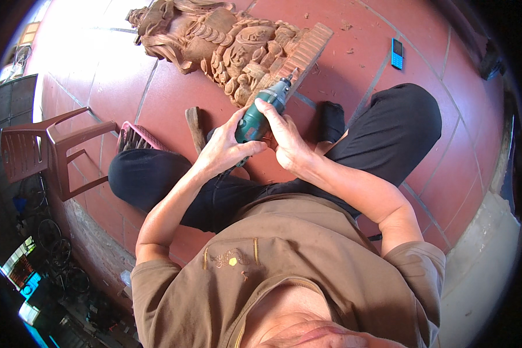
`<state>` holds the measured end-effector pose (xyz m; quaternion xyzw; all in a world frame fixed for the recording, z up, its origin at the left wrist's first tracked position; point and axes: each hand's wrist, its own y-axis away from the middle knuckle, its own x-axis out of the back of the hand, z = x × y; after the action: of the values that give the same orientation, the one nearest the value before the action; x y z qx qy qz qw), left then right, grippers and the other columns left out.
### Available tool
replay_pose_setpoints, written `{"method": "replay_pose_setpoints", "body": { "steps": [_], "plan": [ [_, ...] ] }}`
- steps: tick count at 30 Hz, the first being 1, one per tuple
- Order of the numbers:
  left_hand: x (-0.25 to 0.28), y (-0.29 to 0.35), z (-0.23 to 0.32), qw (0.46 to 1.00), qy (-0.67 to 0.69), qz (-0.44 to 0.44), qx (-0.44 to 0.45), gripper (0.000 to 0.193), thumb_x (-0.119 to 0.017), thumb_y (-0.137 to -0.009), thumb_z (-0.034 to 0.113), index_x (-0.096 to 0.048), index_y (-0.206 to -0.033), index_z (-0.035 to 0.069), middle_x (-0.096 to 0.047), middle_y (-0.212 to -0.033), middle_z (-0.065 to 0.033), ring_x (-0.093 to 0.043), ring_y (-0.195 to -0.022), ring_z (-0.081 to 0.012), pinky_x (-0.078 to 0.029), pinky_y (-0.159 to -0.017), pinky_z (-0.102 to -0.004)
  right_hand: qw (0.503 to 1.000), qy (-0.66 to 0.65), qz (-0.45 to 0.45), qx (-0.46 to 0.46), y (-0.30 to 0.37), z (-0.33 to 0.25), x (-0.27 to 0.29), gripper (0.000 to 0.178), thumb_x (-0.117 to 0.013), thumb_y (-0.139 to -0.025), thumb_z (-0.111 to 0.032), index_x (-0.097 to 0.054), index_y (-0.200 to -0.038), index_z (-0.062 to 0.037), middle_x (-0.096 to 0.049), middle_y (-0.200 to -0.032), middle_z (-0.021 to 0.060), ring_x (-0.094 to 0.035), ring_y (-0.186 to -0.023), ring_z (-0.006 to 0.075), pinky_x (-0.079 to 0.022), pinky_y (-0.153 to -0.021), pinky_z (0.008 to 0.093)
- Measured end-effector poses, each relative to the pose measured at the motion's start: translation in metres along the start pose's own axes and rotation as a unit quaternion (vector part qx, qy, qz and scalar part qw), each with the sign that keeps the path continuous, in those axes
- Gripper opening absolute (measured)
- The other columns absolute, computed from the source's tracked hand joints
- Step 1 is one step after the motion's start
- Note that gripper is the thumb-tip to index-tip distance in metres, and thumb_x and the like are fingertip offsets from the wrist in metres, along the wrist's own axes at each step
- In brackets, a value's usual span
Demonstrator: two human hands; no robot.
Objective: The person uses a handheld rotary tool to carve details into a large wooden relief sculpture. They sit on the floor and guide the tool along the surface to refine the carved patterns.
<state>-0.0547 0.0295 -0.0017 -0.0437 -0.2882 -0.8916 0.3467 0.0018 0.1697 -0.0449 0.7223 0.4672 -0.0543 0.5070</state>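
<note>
One wide fisheye view, worn on the head, looks steeply down past a brown shirt (pixel 336 255) close by to a green power tool (pixel 253 125) and, farther off, a red tiled floor (pixel 365 35).

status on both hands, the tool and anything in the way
Left hand and right hand on green rotary tool. Tip over wooden carving, contact unclear. Nothing visible blocking the tip.

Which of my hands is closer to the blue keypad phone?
The right hand: it holds the green rotary tool, left of the keypad phone and lower in view. The left hand, also on the tool, is farther left.
</note>
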Motion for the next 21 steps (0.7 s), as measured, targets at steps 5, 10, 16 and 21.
{"method": "replay_pose_setpoints", "body": {
  "steps": [5, 10, 16, 21],
  "plan": [
    [0.003, 0.001, -0.006, 1.000, 0.017, 0.011, -0.009, 0.084, -0.078, -0.073, 0.028, -0.037, -0.140, -0.001, -0.066, -0.093, -0.0138, -0.067, -0.075, -0.0180, -0.054, -0.069, -0.0309, 1.000, 0.009, 0.006, -0.016, -0.003, 0.000, -0.006, 0.053, -0.073, -0.080, -0.045, -0.058, -0.110, -0.0031, -0.062, -0.099, 0.0084, -0.061, -0.087, 0.0171, -0.052, -0.071, 0.0350],
    [0.005, 0.001, -0.005, 0.999, 0.026, 0.015, 0.012, 0.083, -0.078, -0.075, 0.026, -0.036, -0.141, -0.001, -0.065, -0.091, -0.0122, -0.066, -0.071, -0.0157, -0.054, -0.064, -0.0286, 1.000, 0.020, -0.003, -0.021, -0.011, 0.001, -0.009, 0.065, -0.075, -0.077, -0.049, -0.054, -0.116, -0.0013, -0.059, -0.105, 0.0106, -0.058, -0.094, 0.0200, -0.049, -0.078, 0.0422],
    [0.003, 0.002, -0.003, 0.998, 0.057, 0.016, 0.000, 0.082, -0.078, -0.074, 0.025, -0.036, -0.140, -0.001, -0.064, -0.091, -0.0122, -0.065, -0.069, -0.0150, -0.054, -0.063, -0.0282, 0.999, 0.010, 0.012, -0.032, -0.017, 0.007, -0.004, 0.068, -0.075, -0.077, -0.049, -0.052, -0.117, 0.0001, -0.059, -0.105, 0.0105, -0.057, -0.097, 0.0199, -0.048, -0.082, 0.0418],
    [0.002, 0.003, 0.004, 1.000, 0.004, 0.014, -0.006, 0.081, -0.078, -0.074, 0.025, -0.038, -0.139, -0.001, -0.065, -0.092, -0.0129, -0.065, -0.072, -0.0162, -0.053, -0.067, -0.0296, 1.000, 0.020, -0.002, -0.009, -0.012, 0.006, 0.001, 0.067, -0.074, -0.078, -0.049, -0.052, -0.118, -0.0009, -0.059, -0.107, 0.0103, -0.057, -0.097, 0.0187, -0.049, -0.082, 0.0372]
  ]
}}
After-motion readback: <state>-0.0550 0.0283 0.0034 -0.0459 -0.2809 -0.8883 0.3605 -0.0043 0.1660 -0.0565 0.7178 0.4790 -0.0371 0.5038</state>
